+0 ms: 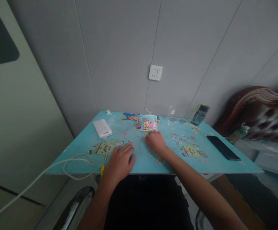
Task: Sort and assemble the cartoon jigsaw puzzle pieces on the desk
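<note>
One cartoon picture card (147, 123) lies flat near the far edge of the turquoise table (141, 164), its long axis running left to right. Just in front of it the right hand (155, 141) is curled knuckles-up; whether it holds anything cannot be told. The left hand (119, 163) lies flat with fingers spread by the front edge. A white power bank (102, 128) sits far left and a black phone (223, 147) far right, with a grey panelled wall (119, 48) behind.

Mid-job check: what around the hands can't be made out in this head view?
Head view only:
- right hand: curled fingers hide whether it holds anything.
- left hand: flat palm covers the table beneath.
- small pieces by the hands: too small and blurred to read.
- white cable: far end cut off by the bottom-left edge.
</note>
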Motion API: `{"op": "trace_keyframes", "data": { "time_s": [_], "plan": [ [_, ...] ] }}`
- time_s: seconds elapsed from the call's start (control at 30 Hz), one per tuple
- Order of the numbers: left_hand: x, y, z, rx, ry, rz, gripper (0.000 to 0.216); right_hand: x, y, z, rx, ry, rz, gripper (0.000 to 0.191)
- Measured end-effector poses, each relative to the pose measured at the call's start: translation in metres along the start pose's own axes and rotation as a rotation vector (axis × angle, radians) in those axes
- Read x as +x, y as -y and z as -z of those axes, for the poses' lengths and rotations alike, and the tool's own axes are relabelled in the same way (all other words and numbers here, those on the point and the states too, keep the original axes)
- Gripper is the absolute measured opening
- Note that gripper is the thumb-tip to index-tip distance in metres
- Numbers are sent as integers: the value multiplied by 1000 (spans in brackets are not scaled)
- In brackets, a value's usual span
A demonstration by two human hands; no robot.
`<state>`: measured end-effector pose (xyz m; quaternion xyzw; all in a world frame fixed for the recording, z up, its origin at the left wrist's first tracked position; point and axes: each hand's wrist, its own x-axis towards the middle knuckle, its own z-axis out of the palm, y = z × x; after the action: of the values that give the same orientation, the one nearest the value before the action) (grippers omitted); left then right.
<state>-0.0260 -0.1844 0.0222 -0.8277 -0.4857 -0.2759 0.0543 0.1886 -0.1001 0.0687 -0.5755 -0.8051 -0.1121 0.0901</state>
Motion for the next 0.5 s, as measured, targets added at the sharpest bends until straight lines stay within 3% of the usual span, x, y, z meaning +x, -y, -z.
{"op": "trace_keyframes", "data": {
  "time_s": [0.13,0.3,0.4,0.5],
  "plan": [
    [0,1,-1,1,-3,-15,34,-18,-45,11,-55,-59,-90,31],
    [1,1,-2,-6,-14,-7,34,-63,-140,22,-179,-96,-337,33],
    [1,1,-3,-6,-18,5,35,-90,-189,18,-271,-91,-477,34],
    [1,2,-5,-3,-17,9,35,-106,-216,7,-307,-36,-524,36]
  ]
}}
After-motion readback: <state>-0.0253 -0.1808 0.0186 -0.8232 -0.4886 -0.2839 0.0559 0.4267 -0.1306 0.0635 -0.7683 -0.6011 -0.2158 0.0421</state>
